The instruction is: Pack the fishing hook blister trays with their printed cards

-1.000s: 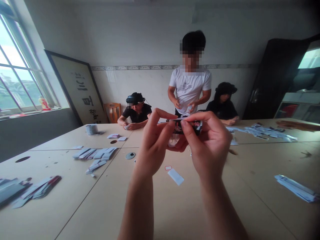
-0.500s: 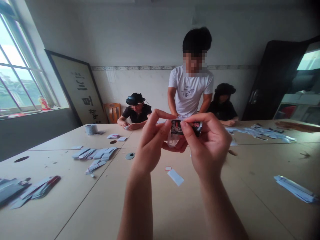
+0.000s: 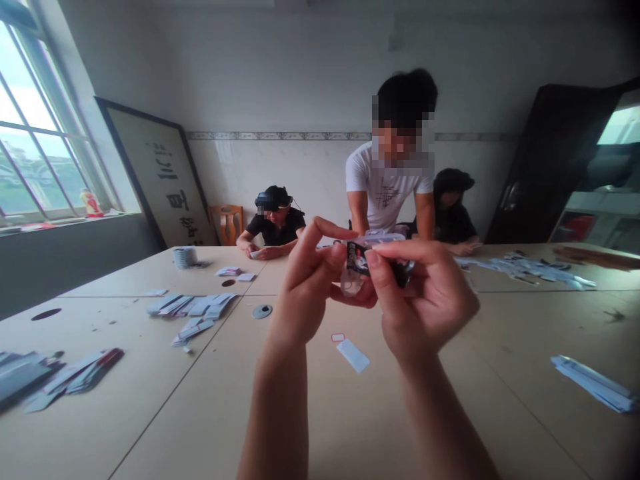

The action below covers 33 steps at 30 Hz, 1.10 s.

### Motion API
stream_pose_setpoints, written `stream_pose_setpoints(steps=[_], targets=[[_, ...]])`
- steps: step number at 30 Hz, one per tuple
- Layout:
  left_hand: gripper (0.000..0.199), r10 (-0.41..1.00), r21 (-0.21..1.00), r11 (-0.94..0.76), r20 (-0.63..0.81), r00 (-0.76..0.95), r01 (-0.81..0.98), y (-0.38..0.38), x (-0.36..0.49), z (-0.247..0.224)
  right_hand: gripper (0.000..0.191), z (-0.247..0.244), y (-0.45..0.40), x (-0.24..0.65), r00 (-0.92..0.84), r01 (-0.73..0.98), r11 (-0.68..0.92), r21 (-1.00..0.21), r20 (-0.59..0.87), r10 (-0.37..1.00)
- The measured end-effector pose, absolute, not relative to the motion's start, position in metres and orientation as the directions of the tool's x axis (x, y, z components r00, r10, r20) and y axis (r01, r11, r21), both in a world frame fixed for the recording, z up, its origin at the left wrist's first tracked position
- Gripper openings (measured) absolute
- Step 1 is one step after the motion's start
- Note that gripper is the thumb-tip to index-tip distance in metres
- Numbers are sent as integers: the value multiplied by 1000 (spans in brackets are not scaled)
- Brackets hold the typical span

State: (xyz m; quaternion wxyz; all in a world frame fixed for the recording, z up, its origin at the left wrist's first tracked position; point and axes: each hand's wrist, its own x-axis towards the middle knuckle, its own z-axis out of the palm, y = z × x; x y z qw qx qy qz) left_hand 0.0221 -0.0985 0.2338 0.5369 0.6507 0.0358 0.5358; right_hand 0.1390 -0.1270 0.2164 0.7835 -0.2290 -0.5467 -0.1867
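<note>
Above the table, my left hand (image 3: 303, 293) is closed round a small clear plastic case (image 3: 352, 283), its thumb and forefinger at the case's left end. A black label with pale print (image 3: 358, 256) lies against the near side of the case. My right hand (image 3: 425, 300) pinches this label between thumb and forefinger, its other fingers curled behind. How far the label is stuck to the case I cannot tell. Below the hands, a white paper slip (image 3: 353, 355) and a small red-edged label (image 3: 338, 338) lie on the table (image 3: 200, 413).
Piles of folded paper (image 3: 193, 307) lie to the left, with more stacks (image 3: 75, 380) nearer. A round stack (image 3: 185, 257) stands at the back left. Folded sheets (image 3: 593, 383) lie at right, scattered strips (image 3: 533, 268) behind. A person in white (image 3: 390, 187) leans over the far side; two others sit there.
My right hand has shifted slightly right and turned, and the black label now tilts down to the right. More of the case's top shows. The person in white leans lower.
</note>
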Motion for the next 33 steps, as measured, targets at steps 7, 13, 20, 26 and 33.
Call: stream_pose_setpoints(steps=[7,13,20,26,33], targets=[[13,638,737,-421,655,405,-528,-99,21,234,27,213,-131,138,322,538,841,-60,936,-139],[15,643,762,-433,636,426,-482,-95,17,233,11,220,-135,139,387,387,889,-245,918,85],[14,644,773,-417,622,444,-478,-104,19,236,9,223,-132,143,400,423,866,-267,913,86],[11,654,791,-424,604,455,-440,-107,18,239,6,222,-134,143,398,437,852,-289,911,105],[7,657,783,-430,613,439,-450,-109,19,241,9,223,-134,143,398,419,861,-289,910,112]])
